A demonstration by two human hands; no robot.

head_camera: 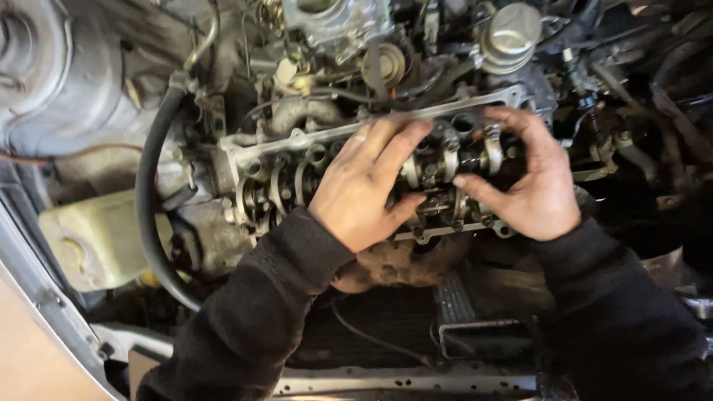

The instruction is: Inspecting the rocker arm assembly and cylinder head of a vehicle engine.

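Observation:
An open cylinder head (pixel 297 141) lies across the middle of the engine bay, its rocker arms (pixel 282 189) and valve springs bare. My left hand (pixel 368 186) rests flat on the middle of the rocker assembly, fingers stretched toward the far rim, a ring on one finger. My right hand (pixel 531 182) curls over the right end of the head, thumb and fingers pinched around a rocker arm (pixel 490 152). Both arms wear dark sleeves. What lies under the left palm is hidden.
A carburettor (pixel 338 22) and a round metal canister (pixel 511 33) sit behind the head. A thick black hose (pixel 148 200) curves down at left beside a yellowish fluid reservoir (pixel 96 238). The radiator (pixel 386 319) and front crossmember (pixel 401 382) lie below my arms.

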